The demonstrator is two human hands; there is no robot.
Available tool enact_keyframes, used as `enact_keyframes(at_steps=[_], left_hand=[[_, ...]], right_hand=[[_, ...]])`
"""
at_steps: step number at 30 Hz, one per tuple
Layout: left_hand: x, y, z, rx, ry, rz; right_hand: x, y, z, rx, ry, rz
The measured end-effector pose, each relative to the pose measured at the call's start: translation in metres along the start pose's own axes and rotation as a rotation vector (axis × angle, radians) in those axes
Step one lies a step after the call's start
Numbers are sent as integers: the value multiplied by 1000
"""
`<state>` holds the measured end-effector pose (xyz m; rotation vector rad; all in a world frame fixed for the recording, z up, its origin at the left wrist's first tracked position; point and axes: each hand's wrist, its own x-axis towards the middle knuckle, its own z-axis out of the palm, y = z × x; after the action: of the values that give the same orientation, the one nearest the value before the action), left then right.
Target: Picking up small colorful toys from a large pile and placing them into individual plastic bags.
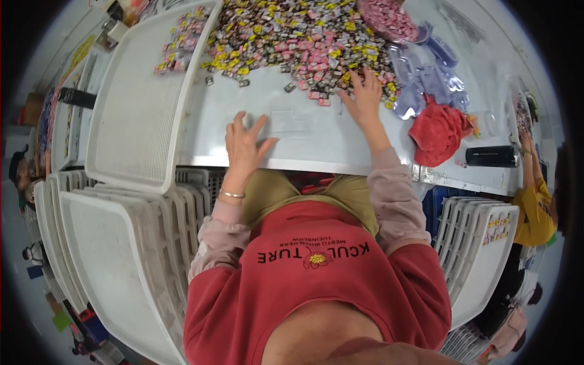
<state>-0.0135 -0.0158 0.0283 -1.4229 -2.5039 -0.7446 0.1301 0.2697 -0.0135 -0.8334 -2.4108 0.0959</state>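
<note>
A wide heap of small rectangular pieces in pink, yellow and dark colours covers the far part of the white table. My right hand reaches to the heap's near edge, its fingers stretched out and touching the pieces. Over the table near its front edge, my left hand has its fingers spread and holds nothing. Between the hands lies a faint, clear rectangular plastic piece, apart from both. A few loose pieces sit just in front of the heap.
At left stands a large white mesh tray with packed rows of pieces. Right of the heap are clear bluish plastic trays, a red cloth and a black cylinder. Stacked white trays flank me. A person in yellow works at right.
</note>
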Motion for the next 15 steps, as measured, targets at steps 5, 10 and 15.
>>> enact_keyframes(at_steps=[5, 10, 15], left_hand=[[-11, -3, 29, -146, 40, 143], [-12, 8, 35, -250, -18, 208], [-12, 13, 27, -277, -4, 183]], right_hand=[[8, -31, -20, 161, -93, -115], [-18, -61, -7, 314, -180, -104], [5, -84, -11, 405, -167, -104]])
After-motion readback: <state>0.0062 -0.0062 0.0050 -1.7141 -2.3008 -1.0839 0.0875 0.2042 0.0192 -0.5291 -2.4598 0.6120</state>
